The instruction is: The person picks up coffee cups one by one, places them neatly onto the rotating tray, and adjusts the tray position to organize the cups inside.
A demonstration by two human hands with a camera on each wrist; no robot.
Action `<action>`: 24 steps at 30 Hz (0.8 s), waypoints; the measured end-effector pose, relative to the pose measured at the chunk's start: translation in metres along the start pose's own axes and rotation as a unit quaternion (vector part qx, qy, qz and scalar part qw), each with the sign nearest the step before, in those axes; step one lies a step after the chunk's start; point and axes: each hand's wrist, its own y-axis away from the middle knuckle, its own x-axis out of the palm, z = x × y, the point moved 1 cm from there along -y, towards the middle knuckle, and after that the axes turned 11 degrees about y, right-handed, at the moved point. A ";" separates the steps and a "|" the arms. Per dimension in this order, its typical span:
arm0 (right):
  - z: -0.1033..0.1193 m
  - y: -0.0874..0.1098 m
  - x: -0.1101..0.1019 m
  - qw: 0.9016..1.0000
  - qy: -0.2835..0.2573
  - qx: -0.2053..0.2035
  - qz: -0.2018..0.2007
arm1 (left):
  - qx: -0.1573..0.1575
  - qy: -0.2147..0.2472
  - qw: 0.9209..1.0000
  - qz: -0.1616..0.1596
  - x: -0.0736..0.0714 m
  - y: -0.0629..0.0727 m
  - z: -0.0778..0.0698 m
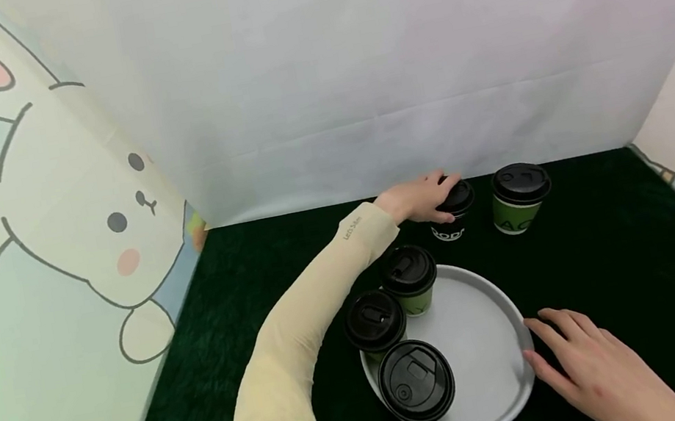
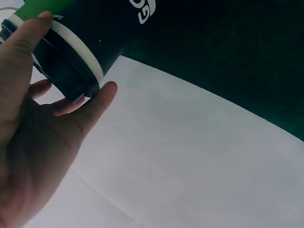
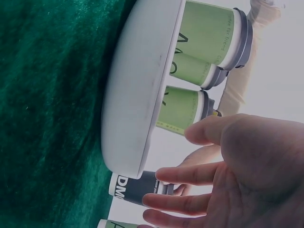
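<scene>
My left hand (image 1: 418,200) reaches to the back and grips a dark paper coffee cup (image 1: 458,199) by its black lid. In the left wrist view, thumb and fingers span the cup's lidded end (image 2: 66,64). Beside the round white tray (image 1: 479,358), my right hand (image 1: 594,365) has its fingers spread, with the fingertips right at the rim. On the tray's left side stand three green paper cups with black lids: a rear one (image 1: 410,276), a middle one (image 1: 374,320) and a front one (image 1: 417,382).
Right of the dark cup stands another green lidded cup (image 1: 519,202). Dark green cloth (image 1: 626,251) covers the table, which ends at a white backdrop (image 1: 368,71). A panel with a cartoon rabbit (image 1: 75,202) borders the left side.
</scene>
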 end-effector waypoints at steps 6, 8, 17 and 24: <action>0.000 -0.002 -0.001 1.000 -0.003 -0.002 -0.001 | 0.019 0.007 1.000 -0.008 0.000 0.005 0.001; 0.000 -0.003 -0.001 1.000 -0.004 -0.003 -0.004 | 0.039 0.008 0.999 -0.023 -0.002 0.008 0.000; 0.000 -0.005 -0.001 1.000 -0.003 -0.004 -0.010 | 0.130 -0.051 0.978 -0.155 -0.015 0.044 -0.011; -0.002 -0.007 0.000 1.000 -0.003 -0.004 -0.012 | 0.188 -0.071 0.949 -0.243 -0.013 0.095 -0.024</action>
